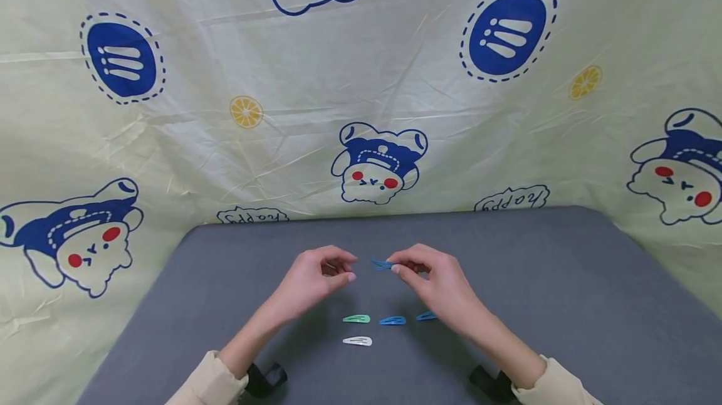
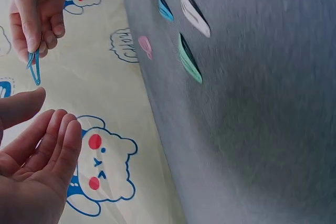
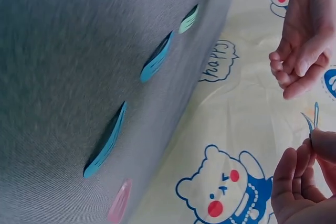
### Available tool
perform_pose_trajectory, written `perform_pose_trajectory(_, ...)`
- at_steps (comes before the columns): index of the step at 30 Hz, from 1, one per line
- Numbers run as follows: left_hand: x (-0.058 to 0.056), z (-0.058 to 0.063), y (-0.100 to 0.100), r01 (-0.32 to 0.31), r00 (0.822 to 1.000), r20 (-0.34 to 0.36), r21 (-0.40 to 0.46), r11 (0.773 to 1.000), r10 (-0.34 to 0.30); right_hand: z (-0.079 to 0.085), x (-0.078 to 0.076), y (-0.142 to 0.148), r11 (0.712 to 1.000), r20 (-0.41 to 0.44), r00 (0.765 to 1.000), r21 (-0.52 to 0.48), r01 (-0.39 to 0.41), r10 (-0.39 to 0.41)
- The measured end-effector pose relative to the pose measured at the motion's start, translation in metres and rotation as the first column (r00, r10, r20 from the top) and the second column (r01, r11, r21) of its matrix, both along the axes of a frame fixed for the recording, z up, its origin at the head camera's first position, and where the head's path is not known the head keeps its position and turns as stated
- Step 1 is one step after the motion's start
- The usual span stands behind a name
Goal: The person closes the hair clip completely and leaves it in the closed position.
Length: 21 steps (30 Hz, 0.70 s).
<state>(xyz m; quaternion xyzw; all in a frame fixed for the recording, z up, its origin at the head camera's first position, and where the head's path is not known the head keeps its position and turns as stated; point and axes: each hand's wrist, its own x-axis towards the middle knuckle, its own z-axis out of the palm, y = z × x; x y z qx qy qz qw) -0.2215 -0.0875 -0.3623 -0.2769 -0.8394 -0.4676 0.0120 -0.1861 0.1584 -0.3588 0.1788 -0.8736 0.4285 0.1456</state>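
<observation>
Blue hair clip (image 1: 381, 264), two prongs splayed, held up above the worktop (image 1: 237, 305), between the hands. Right hand (image 1: 439, 274) has it from 3 o'clock: thumb-and-fingertip pinch, grip narrow, one end only, splayed tips pointing to 9. Left hand (image 1: 316, 278) sits at 9 o'clock, empty, thumb and fingers apart, not touching the clip.

From where I'm standing, main risk is a slip: the piece is thin, the pinch covers little of it, and a tug on the free tips would probably twist it out. Second: pressure along the prongs could snap it flat suddenly, jumping it loose or nipping a fingertip. Left hand coming in off-line might knock it instead of catching it.

Any drop would likely land near the others lying lower: green clip (image 1: 356, 319) at 7 o'clock from the held one, second blue clip (image 1: 393, 321) at 6, third blue clip (image 1: 426, 316) between 4 and 5, partly behind the right hand, white clip (image 1: 358, 341) between 6 and 7. Blue mix-up possible then. Pink clip (image 3: 121, 201) shows only in the wrist views; right arm probably blocks it from the head, so a low sweep could brush it.
</observation>
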Motion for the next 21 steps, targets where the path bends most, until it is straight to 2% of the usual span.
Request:
perform_pose_trajectory(12, 0.029, 0.002, 0.006, 0.019, 0.999, 0.030, 0.106, 0.994, -0.022, 0.006, 0.026, 0.005, 0.998, -0.001, 1.000, -0.054, 0.031, -0.031)
perform_pose_trajectory(21, 0.048, 0.004, 0.010, 0.026, 0.996, 0.077, 0.104, 0.994, -0.034, 0.001, 0.046, 0.006, 0.992, 0.001, 0.999, -0.121, 0.036, -0.036)
